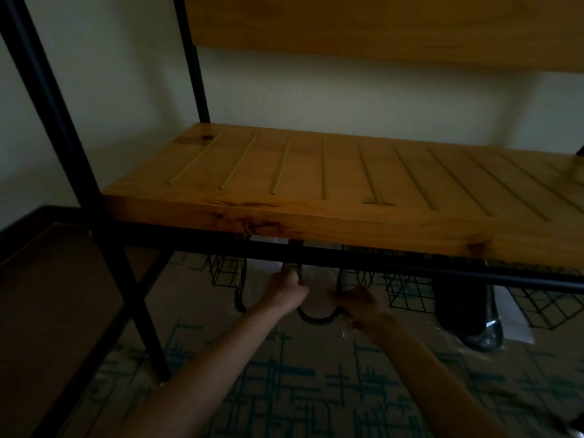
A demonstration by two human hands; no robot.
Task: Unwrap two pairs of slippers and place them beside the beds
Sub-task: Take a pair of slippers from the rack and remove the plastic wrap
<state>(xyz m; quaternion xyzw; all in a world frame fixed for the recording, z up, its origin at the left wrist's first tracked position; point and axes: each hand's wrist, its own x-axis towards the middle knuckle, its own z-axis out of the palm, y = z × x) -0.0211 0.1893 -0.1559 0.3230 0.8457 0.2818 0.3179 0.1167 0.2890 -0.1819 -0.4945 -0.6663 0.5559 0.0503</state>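
Observation:
A pale slipper pair with a dark sole edge, in clear plastic wrap, lies on the carpet under the wooden shelf. My left hand grips the left side of this wrapped pair, fingers curled round its edge. My right hand pinches the wrap at its right side. A second wrapped pair, dark with shiny plastic, lies to the right on the floor. The upper parts of both pairs are hidden behind the shelf's black rail.
A wooden slatted shelf on a black metal frame spans the view above my hands. Black wire baskets hang beneath it. White paper lies at the right. The patterned carpet spreads below.

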